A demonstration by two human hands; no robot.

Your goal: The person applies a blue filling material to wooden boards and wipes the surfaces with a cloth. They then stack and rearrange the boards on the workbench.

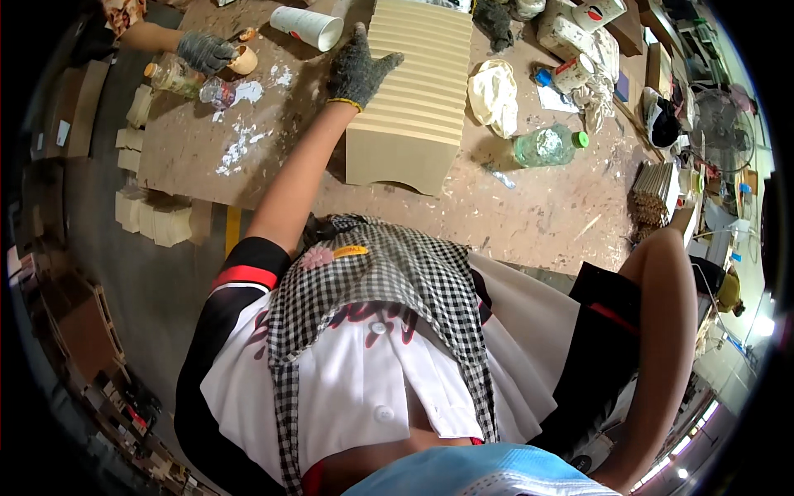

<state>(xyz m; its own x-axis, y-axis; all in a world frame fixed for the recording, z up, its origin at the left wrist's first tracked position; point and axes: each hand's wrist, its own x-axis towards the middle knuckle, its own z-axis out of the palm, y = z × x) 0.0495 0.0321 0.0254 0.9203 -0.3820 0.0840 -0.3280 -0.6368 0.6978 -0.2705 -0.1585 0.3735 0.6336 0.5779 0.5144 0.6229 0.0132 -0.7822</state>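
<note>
Pale ribbed wooden panel (418, 91) lay on brown worktable (546, 219), left edge under gloved left hand (358, 70); fingers (389, 59) spread wide, flat on ridges, gripping nothing. Right hand out of view; arm bent at the side. Just left of fingers: one white paper cup (308, 26) on side. Right of panel: one crumpled white cloth (494, 95), one clear plastic bottle with green cap (547, 145). Far left: another person's gloved hand (204, 51) on small tan pot (244, 59).

The person's left hand (357, 69), in a grey knit glove, is resting flat on the left edge of a ribbed wooden panel (416, 91) lying mid-bench (546, 223). The right hand is bending out of sight behind the hip. A clear plastic bottle (546, 145) is lying just right of the panel. At the bench's far left corner, another person's gloved hand (204, 51) is holding a small round pot (244, 59).
</note>
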